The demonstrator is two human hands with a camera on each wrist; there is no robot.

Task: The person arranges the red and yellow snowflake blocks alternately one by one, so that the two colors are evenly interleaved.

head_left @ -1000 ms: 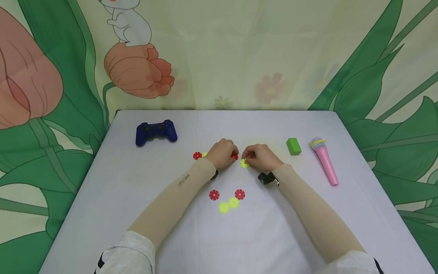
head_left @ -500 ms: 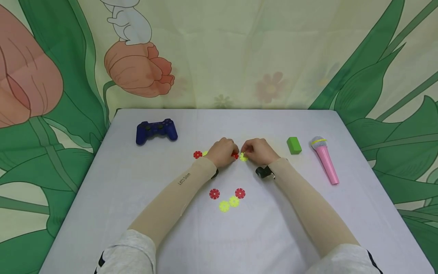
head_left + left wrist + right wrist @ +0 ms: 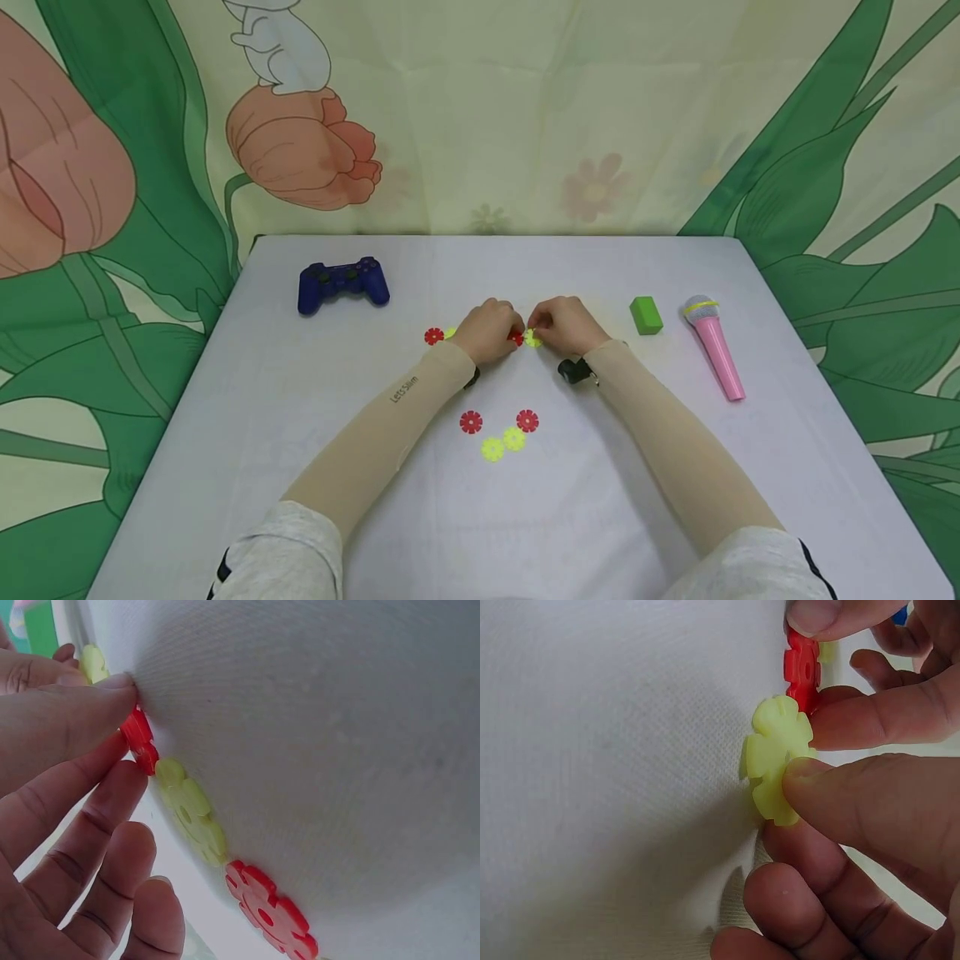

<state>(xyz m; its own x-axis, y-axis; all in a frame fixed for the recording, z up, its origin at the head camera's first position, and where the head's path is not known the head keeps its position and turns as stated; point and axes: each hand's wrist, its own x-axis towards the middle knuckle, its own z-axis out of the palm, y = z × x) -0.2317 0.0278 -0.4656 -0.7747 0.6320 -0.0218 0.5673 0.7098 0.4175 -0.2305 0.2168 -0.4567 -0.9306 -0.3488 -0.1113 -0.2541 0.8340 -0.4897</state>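
My left hand pinches a red flower-shaped disc between thumb and fingers, close over the white table. In the left wrist view a yellow disc and another red disc trail from it in a row, edge to edge. My right hand holds a yellow notched disc by its rim, thumb on its face. That disc's edge overlaps the red one in the right wrist view. Nearer my body lie two red discs and two yellow discs.
A dark blue game controller lies at the back left of the white table. On the right are a green block and a pink toy microphone. Behind the table's far edge hangs a printed cloth.
My right hand has moved slightly up and left with the yellow disc, bringing it beside the red one. The left hand keeps its place and its pinch.
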